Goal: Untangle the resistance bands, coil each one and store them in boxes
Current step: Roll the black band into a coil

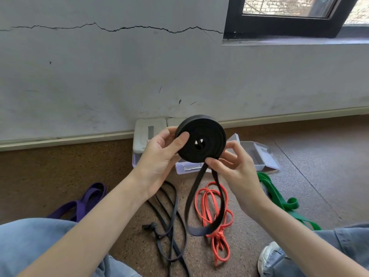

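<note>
1. The black band is the big worry: it's wound into a fat coil held up between both hands, with a long loop of tail hanging below them. Rubber like that wants to spring open, so any slackening could undo the turns.
2. The left hand grips the coil's side, thumb pressed on its face; if that thumb slips, the layers will likely telescope.
3. The right hand pinches the tail just under the coil; fed in twisted, the last wraps would sit crooked.
4. The dangling loop hangs over the orange band and could snag it.
5. The open boxes sit just beyond the hands; an over-wide coil might not fit.
</note>
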